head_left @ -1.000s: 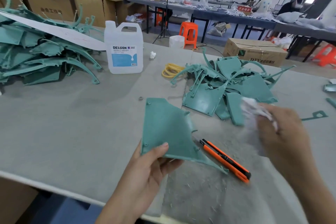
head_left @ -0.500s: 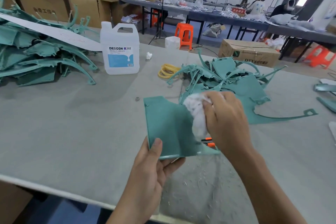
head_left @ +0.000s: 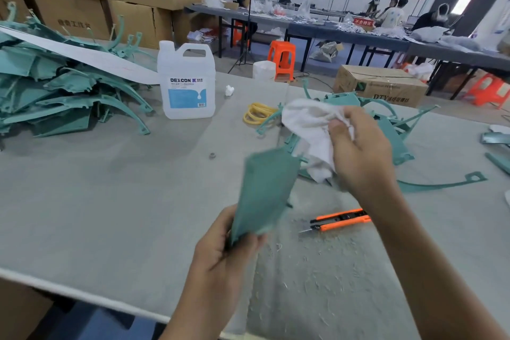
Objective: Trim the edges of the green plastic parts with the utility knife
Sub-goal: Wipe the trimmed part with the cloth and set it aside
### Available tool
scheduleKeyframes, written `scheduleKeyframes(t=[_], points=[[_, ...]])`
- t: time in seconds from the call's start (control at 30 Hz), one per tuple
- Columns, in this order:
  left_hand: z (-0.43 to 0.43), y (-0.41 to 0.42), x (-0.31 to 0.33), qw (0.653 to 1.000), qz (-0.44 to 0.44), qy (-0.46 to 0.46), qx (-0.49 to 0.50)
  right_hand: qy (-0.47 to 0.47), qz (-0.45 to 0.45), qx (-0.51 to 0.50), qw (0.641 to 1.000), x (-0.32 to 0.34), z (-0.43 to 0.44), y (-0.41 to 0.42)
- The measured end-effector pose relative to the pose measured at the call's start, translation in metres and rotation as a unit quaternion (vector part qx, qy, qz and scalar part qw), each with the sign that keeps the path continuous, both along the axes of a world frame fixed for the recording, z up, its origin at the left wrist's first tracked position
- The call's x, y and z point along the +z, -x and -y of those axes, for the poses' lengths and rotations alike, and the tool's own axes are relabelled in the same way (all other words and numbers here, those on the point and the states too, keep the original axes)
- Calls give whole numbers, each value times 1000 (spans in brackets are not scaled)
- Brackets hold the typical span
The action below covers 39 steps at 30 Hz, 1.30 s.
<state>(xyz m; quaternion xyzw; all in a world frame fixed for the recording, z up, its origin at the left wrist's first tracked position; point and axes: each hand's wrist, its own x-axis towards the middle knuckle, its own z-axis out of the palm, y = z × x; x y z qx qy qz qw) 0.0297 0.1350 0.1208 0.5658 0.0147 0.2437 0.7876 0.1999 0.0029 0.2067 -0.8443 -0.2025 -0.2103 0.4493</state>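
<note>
My left hand grips the lower corner of a flat green plastic part, holding it tilted above the grey table; the part is blurred. My right hand holds a crumpled white cloth just to the right of and above the part. The orange and black utility knife lies on the table below my right forearm, in neither hand. A heap of green parts lies behind my right hand, partly hidden by it.
A bigger pile of green parts under a white strip fills the table's left end. A white DEXCON jug and yellow rubber bands stand mid-table. Plastic shavings litter the near mat. Cardboard boxes, orange stools and seated people lie beyond.
My right hand has lifted the cloth off the green part and moved up and right. My left hand has turned the part more edge-on. The knife is uncovered again.
</note>
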Motion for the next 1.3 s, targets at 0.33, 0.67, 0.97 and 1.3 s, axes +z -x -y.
scheduleKeyframes(t=[0.33,0.67,0.97,1.3], points=[[-35,-2,-4,845,89,-483,211,-151,-398,279,861,-22,37,68],[-16,-3,-25,970,-222,0,99,-310,-377,202,849,-54,37,65],[5,-16,-13,956,-103,254,-103,-46,-126,30,991,-63,25,75],[42,-5,-11,941,-151,269,-140,125,35,78,988,-80,-33,70]])
